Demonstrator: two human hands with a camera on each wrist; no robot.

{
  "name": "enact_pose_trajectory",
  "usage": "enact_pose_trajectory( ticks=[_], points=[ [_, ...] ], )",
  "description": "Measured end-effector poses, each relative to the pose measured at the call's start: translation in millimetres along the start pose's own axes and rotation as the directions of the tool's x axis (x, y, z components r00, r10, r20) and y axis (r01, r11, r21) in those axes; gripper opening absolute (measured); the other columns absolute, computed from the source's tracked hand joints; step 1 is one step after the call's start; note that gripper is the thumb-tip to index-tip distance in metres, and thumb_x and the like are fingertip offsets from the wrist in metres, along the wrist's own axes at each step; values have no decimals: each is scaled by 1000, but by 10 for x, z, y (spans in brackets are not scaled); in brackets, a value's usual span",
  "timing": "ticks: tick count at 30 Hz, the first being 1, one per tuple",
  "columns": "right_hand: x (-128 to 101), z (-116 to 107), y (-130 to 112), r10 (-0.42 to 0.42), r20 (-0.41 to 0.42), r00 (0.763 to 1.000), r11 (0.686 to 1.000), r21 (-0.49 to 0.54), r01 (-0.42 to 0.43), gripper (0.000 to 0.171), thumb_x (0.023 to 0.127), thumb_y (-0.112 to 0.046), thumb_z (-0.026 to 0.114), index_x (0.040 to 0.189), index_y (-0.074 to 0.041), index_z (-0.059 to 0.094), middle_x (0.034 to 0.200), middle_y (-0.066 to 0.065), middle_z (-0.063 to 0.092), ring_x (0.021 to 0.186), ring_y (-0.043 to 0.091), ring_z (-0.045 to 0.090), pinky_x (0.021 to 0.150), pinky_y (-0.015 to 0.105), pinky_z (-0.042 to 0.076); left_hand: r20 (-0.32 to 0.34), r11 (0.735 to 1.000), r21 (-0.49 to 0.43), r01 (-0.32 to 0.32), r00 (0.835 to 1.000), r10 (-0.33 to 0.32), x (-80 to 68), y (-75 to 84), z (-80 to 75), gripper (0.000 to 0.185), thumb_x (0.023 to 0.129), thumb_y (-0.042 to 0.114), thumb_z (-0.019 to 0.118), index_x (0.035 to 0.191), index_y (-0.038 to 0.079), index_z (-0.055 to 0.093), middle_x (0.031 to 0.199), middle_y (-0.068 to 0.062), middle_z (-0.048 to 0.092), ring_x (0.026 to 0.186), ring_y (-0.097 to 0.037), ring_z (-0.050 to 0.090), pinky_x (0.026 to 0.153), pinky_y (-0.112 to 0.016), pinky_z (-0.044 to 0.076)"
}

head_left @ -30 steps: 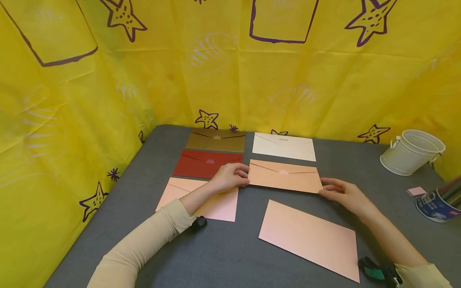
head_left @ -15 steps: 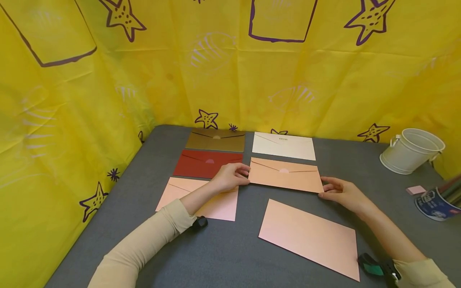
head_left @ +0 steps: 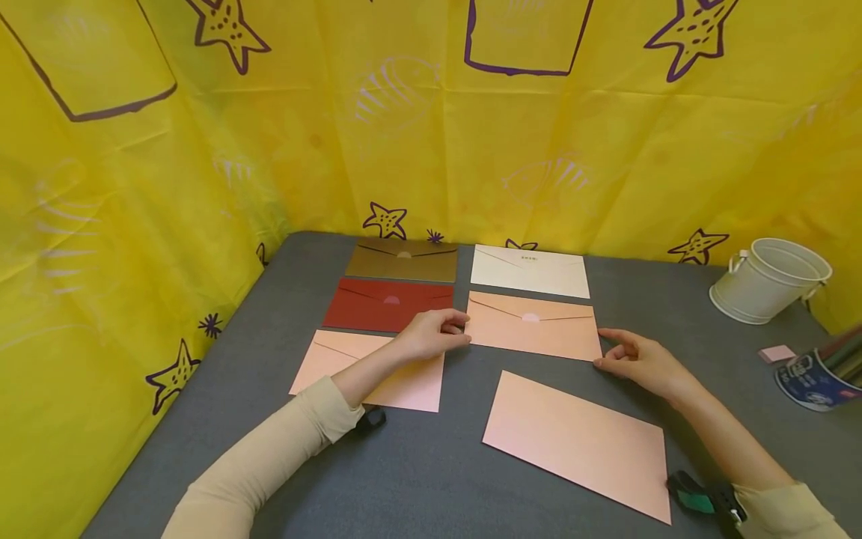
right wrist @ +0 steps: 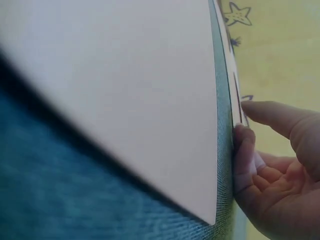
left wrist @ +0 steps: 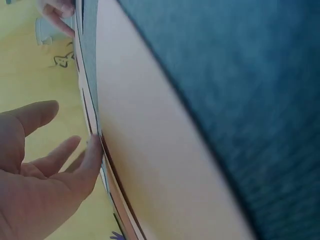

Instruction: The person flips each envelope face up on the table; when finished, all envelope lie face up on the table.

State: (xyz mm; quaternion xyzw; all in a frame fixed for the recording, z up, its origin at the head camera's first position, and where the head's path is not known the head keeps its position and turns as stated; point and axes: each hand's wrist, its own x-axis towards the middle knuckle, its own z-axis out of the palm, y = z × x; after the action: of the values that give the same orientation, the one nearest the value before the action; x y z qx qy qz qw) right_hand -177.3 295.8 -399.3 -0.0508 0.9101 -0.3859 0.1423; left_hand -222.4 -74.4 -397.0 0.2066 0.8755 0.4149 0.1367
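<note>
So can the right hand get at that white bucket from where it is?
Probably yes: the right hand rests by the orange envelope, and only bare gray table lies between it and the white bucket.

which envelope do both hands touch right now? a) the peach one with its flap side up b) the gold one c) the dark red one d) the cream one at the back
a: the left hand touches the left end of the peach envelope and the right hand its right corner.

Open grey surface (head_left: 417,479) is left in front between the two pink envelopes (head_left: 373,370) (head_left: 579,442); passage rightward is blocked by the bucket (head_left: 768,281).
</note>
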Motion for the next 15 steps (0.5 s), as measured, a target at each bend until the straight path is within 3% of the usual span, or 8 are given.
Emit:
enact_pose_trajectory(
  ticks=[4, 7, 10, 15],
  points=[
    [-56, 18, 14, -19, -8, 1000, 997, -68, 19, 70, 92, -37, 67, 143, 4, 40, 96, 5, 64, 88, 22, 56, 75, 34, 44, 24, 981, 149, -120, 993, 118, -81, 46, 49, 45, 91, 21, 69, 130, 2, 59, 125, -12, 62, 116, -25, 57, 100, -37, 45],
    [-132, 41, 10, -63, -26, 998, 992, -115, 60, 67, 92, -37, 67, 141, 1, 44, 101, 5, 63, 90, 20, 58, 76, 34, 46, 115, 943, 241, -229, 972, 207, -169, 99, 105, 51, 91, 28, 69, 135, 4, 56, 133, -11, 57, 125, -25, 51, 105, -40, 40],
    [-231, 71, -4, -144, -46, 989, 980, -148, 136, 63, 91, -35, 70, 140, -2, 48, 111, 7, 63, 92, 17, 58, 75, 29, 49, 262, 906, 267, -327, 930, 259, -260, 155, 169, 63, 91, 38, 67, 143, 7, 48, 147, -10, 45, 137, -21, 40, 111, -37, 32],
    [-429, 141, 5, -300, -53, 952, 941, -178, 287, 57, 89, -29, 73, 136, -5, 54, 127, 9, 60, 101, 9, 55, 77, 23, 51, 477, 840, 279, -466, 826, 300, -384, 235, 271, 83, 89, 53, 64, 153, 10, 32, 160, -7, 21, 147, -17, 15, 116, -32, 19]
  ],
)
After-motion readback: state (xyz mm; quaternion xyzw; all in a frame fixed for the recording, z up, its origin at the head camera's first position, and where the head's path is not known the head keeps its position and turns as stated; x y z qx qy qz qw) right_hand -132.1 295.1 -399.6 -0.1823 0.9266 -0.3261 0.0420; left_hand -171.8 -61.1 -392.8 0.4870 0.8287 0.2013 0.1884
